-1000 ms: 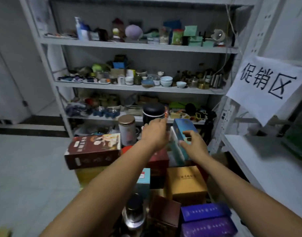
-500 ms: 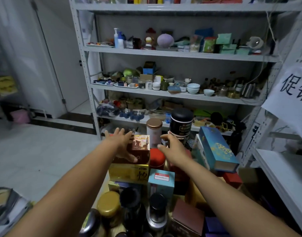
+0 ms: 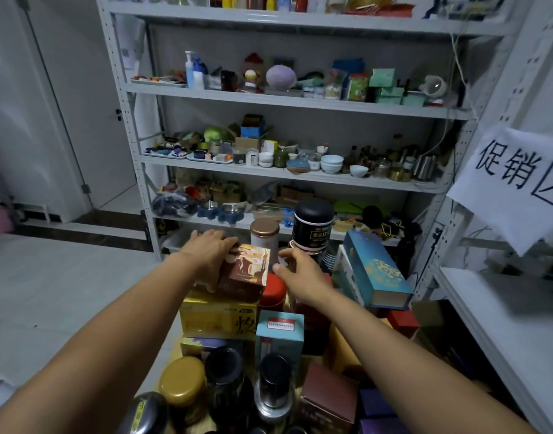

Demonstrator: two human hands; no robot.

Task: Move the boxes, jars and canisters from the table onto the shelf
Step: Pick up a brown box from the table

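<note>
Box in play: brown box (image 3: 248, 274), lying flat on top of the yellow box (image 3: 218, 317) at the far end of the pile, so it's the easy one to lift off first.
Left hand (image 3: 206, 256): draped over the box's left end, fingers across the top and thumb tucked down the near side, so it has a proper hold on that end.
Right hand (image 3: 301, 272): spread wide and holding nothing, thumb just beside the box's right end. Can't tell if it's touching yet. My guess is it's going for a two-handed lift, since the box is long.
Neighbours: copper-lidded canister (image 3: 264, 236) and black canister (image 3: 314, 227) stand right behind, with a red canister (image 3: 273, 292) tucked against the box's right side. Lifting straight up looks safer than sliding.
Also waiting: big blue box (image 3: 375, 274) leaning to the right, small teal box (image 3: 279, 333) standing upright, and dark jars (image 3: 225, 380) nearest the camera.
Table: pretty much buried under all this, I can't really see the top.
Shelf (image 3: 284, 178): grey metal rack straight ahead, every level packed with cups, bowls and odds and ends, so finding a gap looks like the tricky bit.
Room: pale tiled floor (image 3: 65, 292), white door (image 3: 81, 120) on the left, handwritten paper sign (image 3: 519, 180) on the right, above a bare white shelf (image 3: 503, 324).
</note>
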